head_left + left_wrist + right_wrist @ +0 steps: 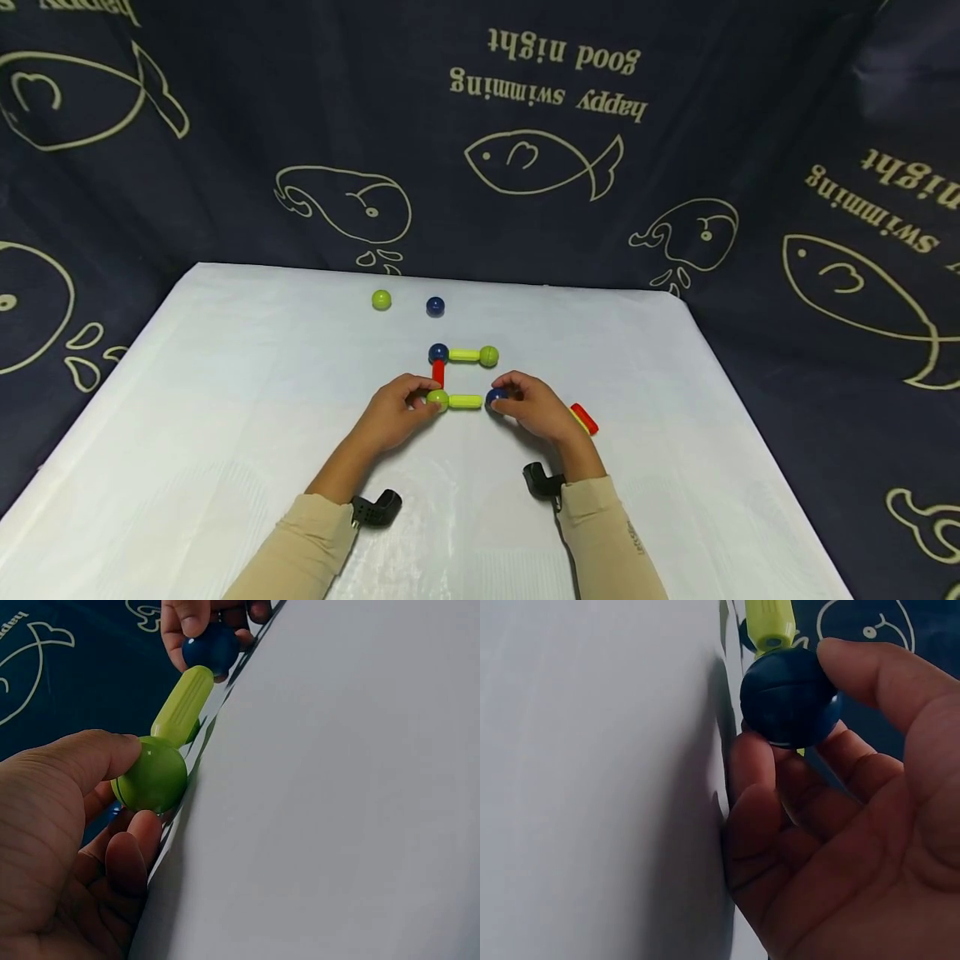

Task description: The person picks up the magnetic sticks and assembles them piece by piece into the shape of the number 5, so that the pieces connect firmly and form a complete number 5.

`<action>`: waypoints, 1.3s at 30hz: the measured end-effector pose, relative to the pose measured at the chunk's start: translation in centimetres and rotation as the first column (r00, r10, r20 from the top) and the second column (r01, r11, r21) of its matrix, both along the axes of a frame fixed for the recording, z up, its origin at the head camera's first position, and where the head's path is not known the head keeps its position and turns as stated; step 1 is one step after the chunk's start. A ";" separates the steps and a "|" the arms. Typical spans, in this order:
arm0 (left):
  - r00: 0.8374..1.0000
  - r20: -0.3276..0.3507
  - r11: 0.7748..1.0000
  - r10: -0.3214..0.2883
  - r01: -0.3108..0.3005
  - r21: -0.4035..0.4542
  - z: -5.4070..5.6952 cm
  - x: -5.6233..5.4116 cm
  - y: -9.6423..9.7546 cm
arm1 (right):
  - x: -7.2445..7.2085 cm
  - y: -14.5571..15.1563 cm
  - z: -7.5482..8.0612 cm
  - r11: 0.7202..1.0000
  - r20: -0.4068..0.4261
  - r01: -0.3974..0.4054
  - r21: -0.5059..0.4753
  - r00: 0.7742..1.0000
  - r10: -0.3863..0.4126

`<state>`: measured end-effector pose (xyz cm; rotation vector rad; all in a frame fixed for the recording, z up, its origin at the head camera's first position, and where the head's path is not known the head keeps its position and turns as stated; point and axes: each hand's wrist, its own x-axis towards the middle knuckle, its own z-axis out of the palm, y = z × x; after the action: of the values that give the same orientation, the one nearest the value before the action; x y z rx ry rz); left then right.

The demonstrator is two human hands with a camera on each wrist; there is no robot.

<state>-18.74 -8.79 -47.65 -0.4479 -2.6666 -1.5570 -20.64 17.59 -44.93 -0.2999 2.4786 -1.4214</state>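
Note:
Between thumb and fingers my left hand (397, 410) pinches a green ball (152, 776) at the near corner of a joined ball-and-rod shape. From that ball a yellow-green rod (466, 402) points right. My right hand (536, 406) pinches a dark blue ball (790, 697) just off the rod's free end, with a narrow gap showing in the head view. A red rod (438, 374) runs from the held green ball back to another blue ball (438, 353). There a second yellow-green rod (464, 355) leads to a grooved green ball (489, 356).
Farther back on the white table (285, 333) lie a loose green ball (381, 299) and a loose blue ball (435, 307). Beside my right wrist is a red rod (584, 418) with a yellow piece against it. A dark printed cloth (525, 233) hangs behind.

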 end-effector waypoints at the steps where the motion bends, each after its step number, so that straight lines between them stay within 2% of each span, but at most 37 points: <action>1: 1.000 -0.002 1.000 0.002 -0.002 0.000 0.0 0.0 0.0 | 0.0 -0.1 0.0 1.000 -0.003 0.000 0.005 1.000 0.000; 15: 1.000 -0.016 1.000 0.001 -0.001 0.001 -0.1 -0.2 -0.1 | 0.2 -0.3 0.2 0.999 -0.018 0.012 0.038 1.000 -0.012; 25: 1.000 0.008 1.000 0.008 -0.008 -0.005 0.0 -0.1 -0.1 | 0.4 -0.2 0.7 0.998 -0.016 0.015 0.058 1.000 -0.015; 32: 1.000 0.019 1.000 0.007 -0.007 -0.008 0.1 -0.1 0.0 | 0.7 1.5 1.8 0.997 -0.018 0.049 0.059 0.999 -0.048; 39: 1.000 0.006 1.000 0.001 -0.001 -0.002 0.1 0.0 -0.1 | 1.2 4.4 2.5 0.990 -0.067 0.105 0.095 0.993 -0.099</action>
<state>-18.74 -8.86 -47.54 -0.4420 -2.6723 -1.5582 -19.42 21.96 -42.47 -0.2026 2.6391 -1.3409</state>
